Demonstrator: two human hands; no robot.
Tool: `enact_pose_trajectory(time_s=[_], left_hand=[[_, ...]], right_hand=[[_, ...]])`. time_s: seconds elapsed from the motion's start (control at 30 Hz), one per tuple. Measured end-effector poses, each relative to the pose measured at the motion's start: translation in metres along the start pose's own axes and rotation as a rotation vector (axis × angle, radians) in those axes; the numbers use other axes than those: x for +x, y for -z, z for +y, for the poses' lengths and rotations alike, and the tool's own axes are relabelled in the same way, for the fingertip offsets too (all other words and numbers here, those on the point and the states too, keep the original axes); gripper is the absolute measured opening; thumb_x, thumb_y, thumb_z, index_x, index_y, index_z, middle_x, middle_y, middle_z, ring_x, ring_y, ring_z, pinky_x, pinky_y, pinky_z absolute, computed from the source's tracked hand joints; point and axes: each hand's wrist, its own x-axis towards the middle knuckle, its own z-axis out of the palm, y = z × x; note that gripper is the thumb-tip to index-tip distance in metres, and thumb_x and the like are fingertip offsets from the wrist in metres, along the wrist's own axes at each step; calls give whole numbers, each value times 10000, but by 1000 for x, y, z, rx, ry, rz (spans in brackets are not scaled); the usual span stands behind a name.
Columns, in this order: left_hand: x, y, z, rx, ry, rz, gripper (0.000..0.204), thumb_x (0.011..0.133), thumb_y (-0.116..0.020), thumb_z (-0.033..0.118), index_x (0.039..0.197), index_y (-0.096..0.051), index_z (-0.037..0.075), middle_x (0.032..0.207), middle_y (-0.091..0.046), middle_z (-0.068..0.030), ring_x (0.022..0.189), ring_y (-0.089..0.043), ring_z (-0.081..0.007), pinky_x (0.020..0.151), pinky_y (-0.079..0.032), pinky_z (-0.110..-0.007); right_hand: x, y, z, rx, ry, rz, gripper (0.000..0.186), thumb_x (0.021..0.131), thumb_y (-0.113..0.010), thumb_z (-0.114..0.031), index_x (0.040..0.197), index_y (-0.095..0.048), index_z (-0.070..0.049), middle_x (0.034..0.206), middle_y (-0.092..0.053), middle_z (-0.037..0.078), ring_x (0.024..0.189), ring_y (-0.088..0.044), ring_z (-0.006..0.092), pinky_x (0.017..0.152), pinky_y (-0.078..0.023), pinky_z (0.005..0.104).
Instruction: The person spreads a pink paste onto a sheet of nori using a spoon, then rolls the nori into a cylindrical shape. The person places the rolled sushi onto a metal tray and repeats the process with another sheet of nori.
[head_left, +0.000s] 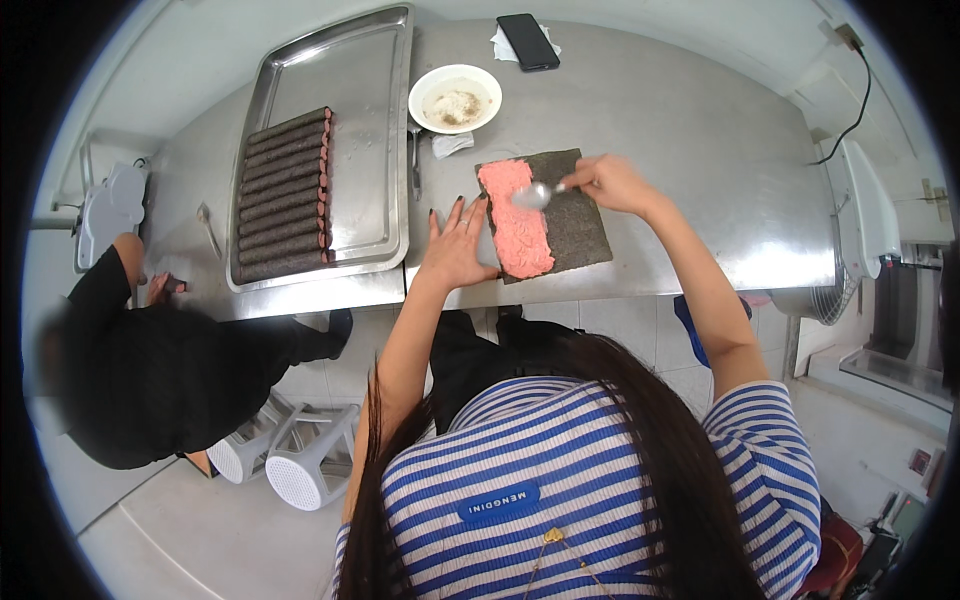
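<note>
- Right hand [612, 183]: fingers closed round the handle of a metal spoon [533, 195]; spoon bowl lies on the pink paste [517, 220], near its upper end.
- Left hand [458, 245]: open, fingers spread, palm down on the bench [690, 110]; fingertips touch the left edge of the dark seaweed sheet [572, 215]. Grips nothing.
- Seaweed sheet: flat on the steel bench near its front edge, directly in front of the person. Paste covers the left half as a long strip; right half bare.
- Steel tray [375, 130]: to the left of the sheet, holds a row of finished dark rolls [285, 195] laid side by side along its left part; remainder of tray bare.
- White bowl [455, 98]: behind the sheet, just right of the tray, pale residue inside. Crumpled white paper just below it.
- Black phone [528, 41]: at the far bench edge, resting on a white tissue.
- Second person in black [150, 370]: at the left end of the bench; their hands are not clearly visible.
- White plastic stools [295, 460]: on the floor, left of the person.
</note>
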Motion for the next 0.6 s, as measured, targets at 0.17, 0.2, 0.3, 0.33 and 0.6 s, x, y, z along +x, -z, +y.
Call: enact_pose_trajectory(time_s=[0.17,0.2,0.3,0.33,0.6], left_hand=[[1,2,1,1,5,-21,1172,582,-784,464,1495,-142,104,1544,-241,-74,1444,-159,-293,1137,-115,-610],[1,2,0,-4,4,-17,1171,582,-784,459,1495,-142,104,1544,-241,-73,1444,-159,-293,1137,-114,-611],[1,3,1,-8,-4,-16,1168,583,-783,450,1496,-140,105,1546,-238,-70,1444,-161,-295,1135,-114,-614],[2,3,1,-9,-8,-17,1168,583,-783,448,1496,-139,105,1547,-237,-68,1443,-161,-295,1135,-114,-615],[-1,0,-1,-54,-21,25,1166,595,-783,404,1501,-115,101,1516,-294,-125,1438,-177,-316,1129,-130,-610]], right_hand=[[17,-9,4,-123,-72,233,316,801,-530,-88,1017,-722,-215,859,-630,32,830,-627,274,679,-499,410],[23,-12,5,-134,-79,225,312,804,-529,-91,1014,-723,-215,858,-630,34,830,-629,273,678,-500,413],[40,-18,17,-164,-93,219,305,808,-527,-97,1006,-725,-217,857,-631,38,834,-634,271,677,-504,422],[44,-20,23,-170,-92,230,305,808,-526,-98,1006,-725,-218,859,-633,38,837,-636,271,680,-506,424],[39,-1,3,-193,-131,193,310,794,-521,-88,1005,-725,-186,881,-650,66,852,-643,276,703,-510,425]])
